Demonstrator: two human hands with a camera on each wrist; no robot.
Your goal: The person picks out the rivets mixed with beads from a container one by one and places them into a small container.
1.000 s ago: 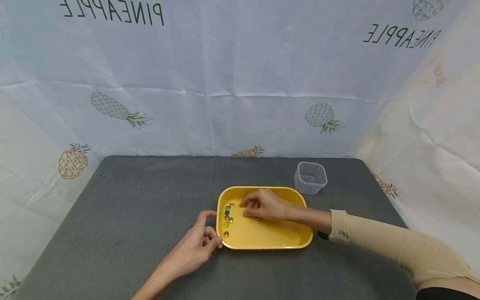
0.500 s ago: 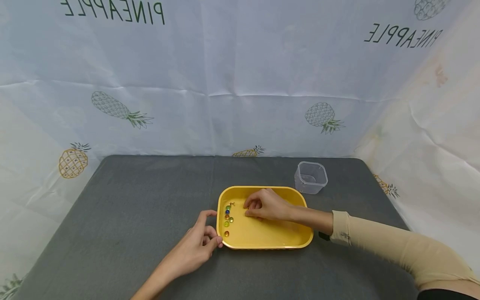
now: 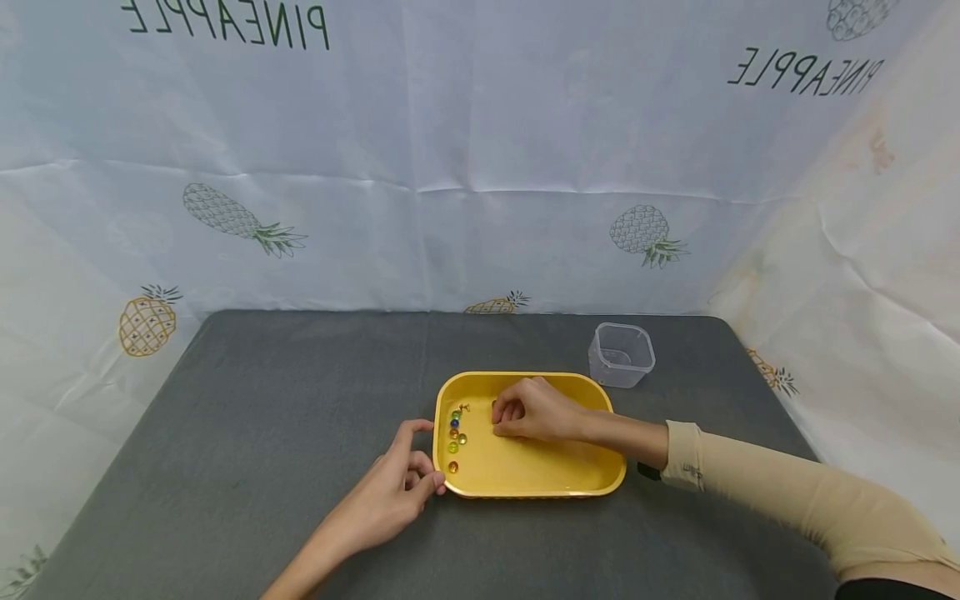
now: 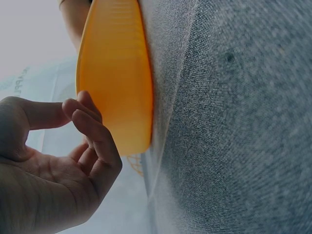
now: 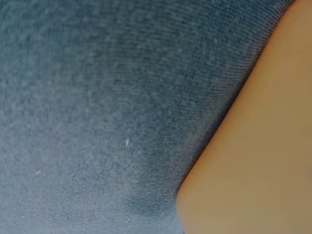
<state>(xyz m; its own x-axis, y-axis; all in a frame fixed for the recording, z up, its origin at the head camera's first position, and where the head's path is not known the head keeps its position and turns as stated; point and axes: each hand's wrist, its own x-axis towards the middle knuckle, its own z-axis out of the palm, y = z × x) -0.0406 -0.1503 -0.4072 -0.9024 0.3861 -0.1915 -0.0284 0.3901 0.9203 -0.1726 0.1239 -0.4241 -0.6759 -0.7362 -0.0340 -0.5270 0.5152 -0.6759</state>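
Observation:
A shallow yellow tray [image 3: 570, 467] with rounded corners lies on the dark table. My left hand [image 3: 393, 492] holds its left end, the index finger at the rim and the thumb by the near corner. In the left wrist view, the bent fingers [image 4: 100, 141] of that hand lie against the tray's outer wall. Inside the tray, my right hand [image 3: 536, 410] has its fingers curled down near the floor; what they may hold is hidden. Several glass marbles lie along the left side, among them a blue marble [image 3: 454, 423] and an amber marble [image 3: 453, 467]. A tiny gold piece [image 3: 464, 407] lies above them.
A clear plastic container [image 3: 621, 356] stands just beyond the tray's far right corner. The dark table [image 3: 300, 400] extends to the left. A white pineapple-print cloth [image 3: 450, 125] hangs behind and at the sides. The right wrist view shows mostly tabletop and the tray's wall [image 5: 253, 165].
My right hand has shifted slightly to the right inside the tray. The left hand, the tray and the row of marbles stay where they were.

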